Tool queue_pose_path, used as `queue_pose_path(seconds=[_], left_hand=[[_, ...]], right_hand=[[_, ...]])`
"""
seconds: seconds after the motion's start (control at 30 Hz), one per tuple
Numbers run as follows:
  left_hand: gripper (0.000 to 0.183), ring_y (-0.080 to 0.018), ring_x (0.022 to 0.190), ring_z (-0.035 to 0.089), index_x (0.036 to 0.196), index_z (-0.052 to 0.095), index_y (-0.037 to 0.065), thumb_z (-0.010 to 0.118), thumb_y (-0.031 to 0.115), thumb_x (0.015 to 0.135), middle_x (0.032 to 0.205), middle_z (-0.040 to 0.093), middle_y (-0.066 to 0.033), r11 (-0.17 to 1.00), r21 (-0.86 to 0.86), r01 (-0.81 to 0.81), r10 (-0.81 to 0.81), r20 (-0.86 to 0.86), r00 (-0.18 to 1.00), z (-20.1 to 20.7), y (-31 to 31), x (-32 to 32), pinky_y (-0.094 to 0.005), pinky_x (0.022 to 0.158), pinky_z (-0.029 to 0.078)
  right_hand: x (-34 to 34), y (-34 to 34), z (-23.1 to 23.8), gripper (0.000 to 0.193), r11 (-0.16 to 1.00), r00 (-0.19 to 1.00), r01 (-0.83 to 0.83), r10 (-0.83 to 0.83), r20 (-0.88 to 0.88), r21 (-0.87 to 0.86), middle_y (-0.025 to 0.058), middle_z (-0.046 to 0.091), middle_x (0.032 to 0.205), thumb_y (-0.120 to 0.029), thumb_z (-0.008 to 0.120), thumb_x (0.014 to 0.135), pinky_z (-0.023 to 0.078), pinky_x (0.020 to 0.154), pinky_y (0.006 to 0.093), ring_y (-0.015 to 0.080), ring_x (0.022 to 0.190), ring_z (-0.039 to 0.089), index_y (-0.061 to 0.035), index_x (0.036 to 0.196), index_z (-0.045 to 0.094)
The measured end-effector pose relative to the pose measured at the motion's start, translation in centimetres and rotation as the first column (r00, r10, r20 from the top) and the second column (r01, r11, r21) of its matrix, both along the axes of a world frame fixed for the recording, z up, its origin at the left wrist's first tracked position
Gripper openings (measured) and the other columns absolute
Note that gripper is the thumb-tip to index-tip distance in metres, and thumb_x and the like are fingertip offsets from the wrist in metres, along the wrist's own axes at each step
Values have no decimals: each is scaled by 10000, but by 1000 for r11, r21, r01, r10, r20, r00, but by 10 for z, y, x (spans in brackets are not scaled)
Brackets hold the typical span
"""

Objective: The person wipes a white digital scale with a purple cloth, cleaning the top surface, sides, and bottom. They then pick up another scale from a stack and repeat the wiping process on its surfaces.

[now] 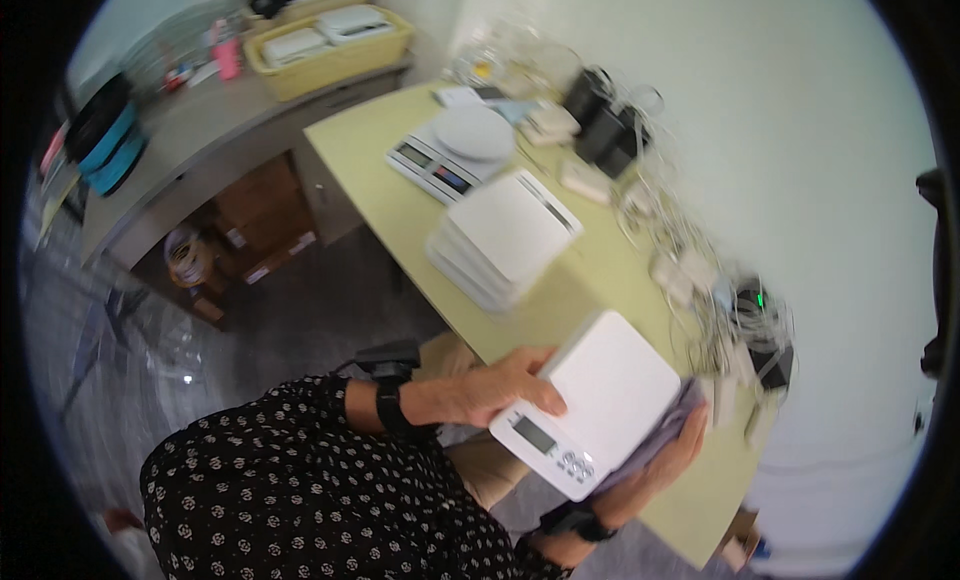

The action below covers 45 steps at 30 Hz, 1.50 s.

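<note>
A flat white kitchen scale (612, 390) is held up in front of me over the table's near edge, its small grey display and buttons at the lower left end. My left hand (512, 385) grips its left side, thumb on top. Along the opposite edge, my right hand (665, 465) presses a greyish-purple cloth (655, 438) against the scale; some of its fingers are hidden underneath. Beyond the held scale, a stack of similar white scales (512, 225) stands on the pale yellow table (390, 245).
Behind the stack sits a grey scale with a round platform (472, 132). Tangled white cables (705, 305), adapters and black boxes (605, 130) line the wall side. At the far left, a grey counter (190, 170) carries a yellow basket (330, 60) of white scales and a blue-black container (105, 140).
</note>
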State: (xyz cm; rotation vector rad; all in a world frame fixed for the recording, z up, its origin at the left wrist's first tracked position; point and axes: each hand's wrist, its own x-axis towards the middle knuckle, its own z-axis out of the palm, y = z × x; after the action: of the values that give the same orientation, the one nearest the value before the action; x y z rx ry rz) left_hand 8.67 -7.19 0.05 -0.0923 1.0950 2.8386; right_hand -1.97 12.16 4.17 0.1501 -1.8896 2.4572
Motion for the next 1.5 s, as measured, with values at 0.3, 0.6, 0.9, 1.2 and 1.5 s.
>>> queue_pose_path(seconds=[0.3,0.6,0.9,1.2,1.5], left_hand=[[644,-262,1086,676,1389,500,-91,689,51,790,1241,646,-172,990,-60,-129,126,-45,991,-11,10,-23,-388,945,577],[650,-245,1078,679,1384,511,-68,664,78,769,1224,650,-162,981,-135,-138,133,-40,990,-29,-4,-44,-375,927,573],[694,-233,1068,666,1364,526,-100,692,37,704,1202,670,-169,980,-199,26,-42,-72,997,-28,-10,-41,-362,940,552],[678,-208,1053,659,1359,537,-88,697,68,719,1193,670,-149,989,-123,-82,67,-122,990,-34,-8,-42,-330,933,535],[747,-201,1094,647,1392,516,-84,709,104,695,1244,655,-154,975,-224,14,-47,-145,988,-35,-10,-44,-320,968,517]], right_hand=[[8,-1,-27,607,981,971,-164,178,-157,99,148,451,1585,-433,464,1096,254,1234,391,248,1462,401,39,1476,512],[43,21,-53,505,948,952,-248,276,-131,201,156,417,1613,-75,504,1030,202,1250,383,262,1515,334,62,1513,445],[-26,8,-23,467,939,959,-225,261,-110,261,141,558,1499,-27,486,1024,308,1188,327,221,1390,490,38,1486,499],[46,8,-45,453,909,965,-28,133,-227,415,188,398,1609,9,496,987,292,1206,374,306,1479,394,38,1435,555],[4,6,-23,377,808,933,104,123,-338,580,199,603,1418,-26,546,997,394,1126,337,290,1330,561,42,1362,610]])
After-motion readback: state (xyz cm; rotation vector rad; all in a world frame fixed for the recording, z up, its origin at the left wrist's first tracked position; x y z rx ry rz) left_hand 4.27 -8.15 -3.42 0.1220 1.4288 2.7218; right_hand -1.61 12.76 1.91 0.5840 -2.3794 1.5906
